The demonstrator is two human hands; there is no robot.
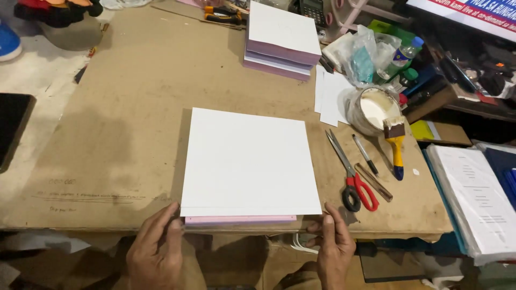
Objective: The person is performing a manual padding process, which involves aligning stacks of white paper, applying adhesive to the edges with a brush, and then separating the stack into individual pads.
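White paper stack (250, 161) lies at the cardboard work board's (118, 134) near edge, over pink sheets (239, 219). Your left hand (155, 252) and right hand (334, 249) rest open-fingered against its near corners, gripping nothing. Uneven pressure could skew the sheets, and the glue tub (372, 109), just right of the stack, could smear them.

A brown cardboard-covered surface (129, 123) fills most of the frame, scuffed and stained. Pale concrete floor (32, 80) shows at upper left. Cluttered dark shelving (473, 80) crowds the upper right.
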